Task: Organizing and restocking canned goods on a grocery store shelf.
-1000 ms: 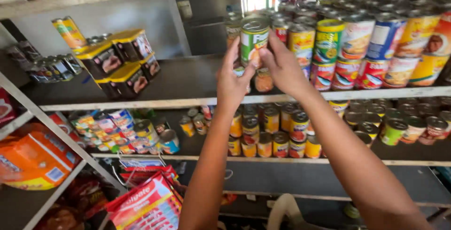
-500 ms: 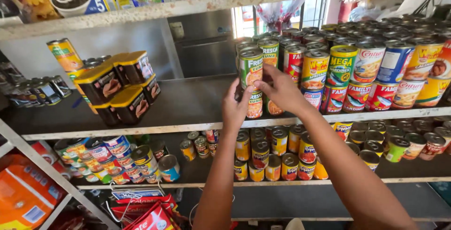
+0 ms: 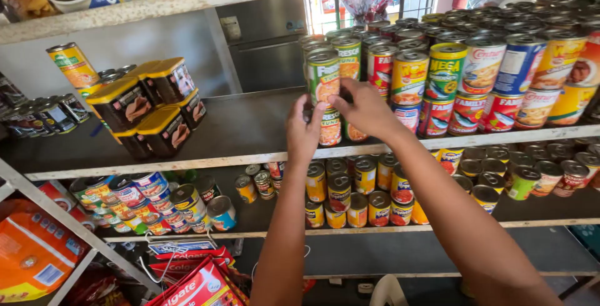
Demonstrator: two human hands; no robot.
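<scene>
Green-and-orange labelled tin can [image 3: 323,78], upper tin of a two-high stack at the left end of the canned-goods row, standing on the grey metal middle shelf [image 3: 250,128].

Head view:
- Left hand [image 3: 304,132]: raised in front of the stack, fingers extended upward and loosely spread, fingertips against the lower part of the can. Not closed around it; palm turned toward the shelf.
- Right hand [image 3: 365,111]: reached in from the right, fingers curled onto the can's right side, thumb toward the front. Contact present; full wrap-around grip not confirmed, as the far side is hidden.
- Both forearms angled up from the lower frame, wrists roughly level with the shelf edge.
- Lower orange-labelled tin [image 3: 330,128] directly beneath, partly covered by the hands.
- Neighbouring red-and-white labelled tins [image 3: 381,68] just beside, to the right.

Handling advice, as judgement: keep the can upright and centred on the tin below; press evenly from both sides; avoid nudging the adjacent stacks.
</scene>
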